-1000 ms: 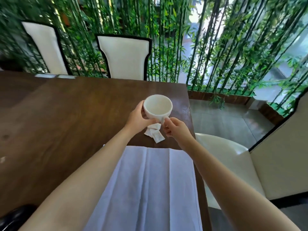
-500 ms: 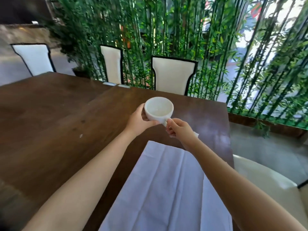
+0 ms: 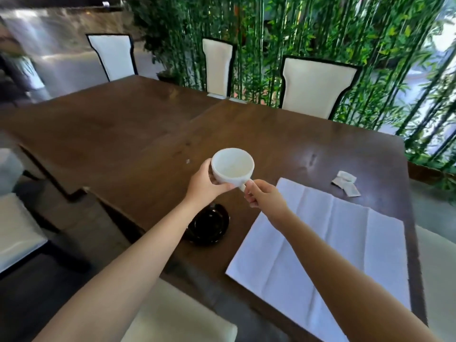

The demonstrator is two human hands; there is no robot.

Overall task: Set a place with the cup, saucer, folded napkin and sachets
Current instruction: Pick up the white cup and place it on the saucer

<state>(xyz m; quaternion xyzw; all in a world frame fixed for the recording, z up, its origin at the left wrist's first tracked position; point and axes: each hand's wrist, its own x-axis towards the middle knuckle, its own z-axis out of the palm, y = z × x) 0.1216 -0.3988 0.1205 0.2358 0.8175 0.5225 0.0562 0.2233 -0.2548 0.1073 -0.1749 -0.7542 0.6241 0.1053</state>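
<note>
A white cup (image 3: 232,165) hangs in the air above the dark wooden table (image 3: 283,134), upright and empty. My left hand (image 3: 206,183) cups its side and bottom. My right hand (image 3: 262,197) pinches its handle. Below my left forearm a black saucer (image 3: 209,227) lies near the table's front edge. To the right a white napkin (image 3: 328,245) lies spread flat, with creases. A few white sachets (image 3: 346,183) lie in a small heap beyond the napkin's far right corner.
White chairs with black frames (image 3: 315,87) stand along the table's far side before a wall of bamboo plants (image 3: 370,33). A white chair seat (image 3: 177,317) sits right below me. Another chair (image 3: 14,233) is at the left.
My head has turned left, so the napkin and sachets have slid to the right of the view and the black saucer has come into sight. Both hands still hold the cup.
</note>
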